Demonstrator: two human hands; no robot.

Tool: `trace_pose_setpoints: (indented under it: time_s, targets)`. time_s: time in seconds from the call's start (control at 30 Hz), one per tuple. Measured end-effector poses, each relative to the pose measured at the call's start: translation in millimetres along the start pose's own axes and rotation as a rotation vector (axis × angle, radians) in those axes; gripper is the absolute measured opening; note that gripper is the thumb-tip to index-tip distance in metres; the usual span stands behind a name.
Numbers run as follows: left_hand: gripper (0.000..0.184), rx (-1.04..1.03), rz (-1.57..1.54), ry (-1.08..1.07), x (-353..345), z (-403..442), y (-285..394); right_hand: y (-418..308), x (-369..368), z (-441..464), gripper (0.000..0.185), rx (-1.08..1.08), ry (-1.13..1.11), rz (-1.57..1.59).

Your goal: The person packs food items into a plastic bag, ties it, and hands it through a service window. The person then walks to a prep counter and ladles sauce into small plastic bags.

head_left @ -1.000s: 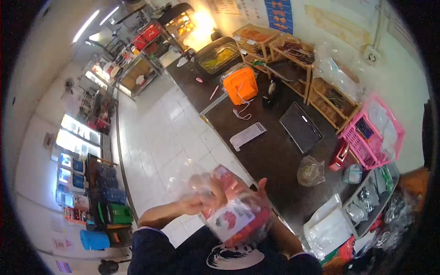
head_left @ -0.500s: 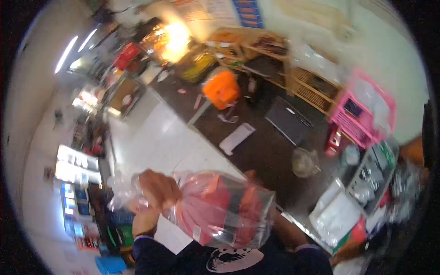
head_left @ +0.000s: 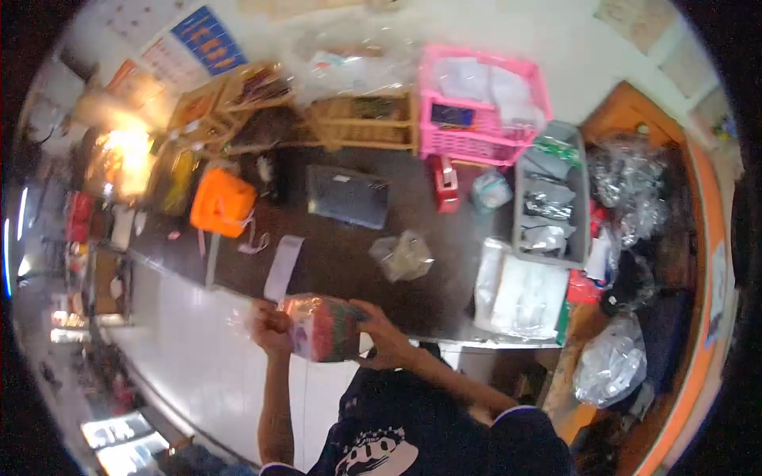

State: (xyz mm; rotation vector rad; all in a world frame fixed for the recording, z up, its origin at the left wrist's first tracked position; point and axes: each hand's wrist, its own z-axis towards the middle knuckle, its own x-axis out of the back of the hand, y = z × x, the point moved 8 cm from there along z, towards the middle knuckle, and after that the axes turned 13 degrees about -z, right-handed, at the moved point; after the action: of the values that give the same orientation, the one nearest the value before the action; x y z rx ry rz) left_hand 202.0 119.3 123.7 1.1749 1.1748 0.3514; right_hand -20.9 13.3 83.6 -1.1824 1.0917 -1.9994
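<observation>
A clear plastic bag [head_left: 324,329] with red and dark, greenish contents is held between my two hands, just beyond the front edge of the dark table. My left hand [head_left: 271,327] is closed around the gathered, crinkled end of the bag. At the opposite end, my right hand [head_left: 382,337] grips the filled part, with its thumb and fingers around the side. What exactly is packed inside is too blurred to name. Just behind my left hand, a pale paper strip [head_left: 284,266] lies on the table.
On the dark table [head_left: 444,278] are a crumpled clear bag [head_left: 403,255], a dark flat case [head_left: 348,196], an orange bag [head_left: 224,202] and a red stapler-like object [head_left: 445,184]. A pink basket [head_left: 484,147], grey tray [head_left: 520,247] and stacked white plastic bags [head_left: 524,297] stand right.
My view has swung right, so the table things appear farther left. The bag has moved away from my body, still in both hands. A white paper below my left hand is out of sight.
</observation>
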Motion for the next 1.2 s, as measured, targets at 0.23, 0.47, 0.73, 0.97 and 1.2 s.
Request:
trace_pose_setpoints:
  time_s: [0.23, 0.47, 0.73, 0.97, 1.2]
  targets:
    - [0.021, 0.243, 0.301, -0.096, 37.2, -18.6, -215.3, 136.9, 33.9, -111.6, 0.054, -0.478, -0.591, -0.092]
    - [0.019, 0.481, 0.356, -0.198, 61.4, -40.3, -264.6, 264.2, 341.3, -26.8, 0.022, -0.675, 0.418, -0.906]
    - [0.017, 0.503, 0.358, -0.240, 52.0, -37.6, -266.9, 349.3, 331.0, 7.5, 0.023, -0.734, 0.069, -0.912]
    - [0.017, 0.514, 0.358, -0.241, 56.9, -38.6, -272.0, 326.2, 347.5, 3.9, 0.023, -0.745, 0.105, -0.824]
    - [0.018, 0.508, 0.347, -0.239, 63.7, -35.6, -273.1, 319.7, 388.5, -24.0, 0.022, -0.704, 0.293, -0.784]
